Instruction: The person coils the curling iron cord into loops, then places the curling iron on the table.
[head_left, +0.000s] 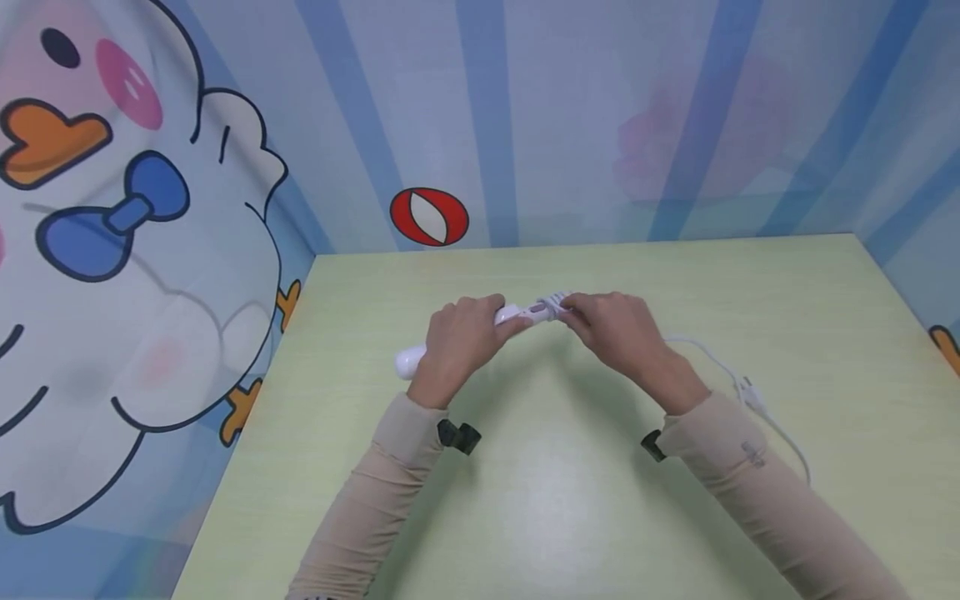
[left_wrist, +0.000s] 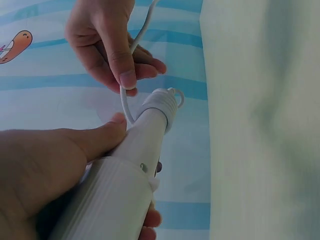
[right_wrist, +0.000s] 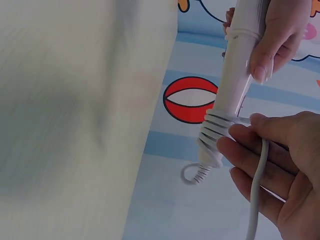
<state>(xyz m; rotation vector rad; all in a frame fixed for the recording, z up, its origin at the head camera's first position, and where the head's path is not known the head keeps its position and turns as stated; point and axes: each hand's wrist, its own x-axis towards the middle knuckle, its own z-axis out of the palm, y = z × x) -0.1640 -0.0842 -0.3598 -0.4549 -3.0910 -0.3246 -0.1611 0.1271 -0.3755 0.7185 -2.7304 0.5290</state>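
Note:
My left hand [head_left: 465, 337] grips the barrel of a white, rod-shaped appliance that looks like a curling iron [left_wrist: 112, 195], held above the table. Its rounded end sticks out to the left of that hand in the head view. Several turns of white power cord [right_wrist: 216, 127] are wound round the handle end, near a small loop at the ribbed cord sleeve. My right hand [head_left: 618, 329] pinches the cord between thumb and fingers beside the coils. In the right wrist view, the cord's loose length hangs down across the right palm.
The cord runs right to a plug [head_left: 752, 393], then trails behind my right forearm. The pale table [head_left: 555, 517] meets a blue striped backdrop [head_left: 555, 125] at the back. A cartoon bird [head_left: 187, 267] covers the left wall. Small dark cameras sit at both wrists.

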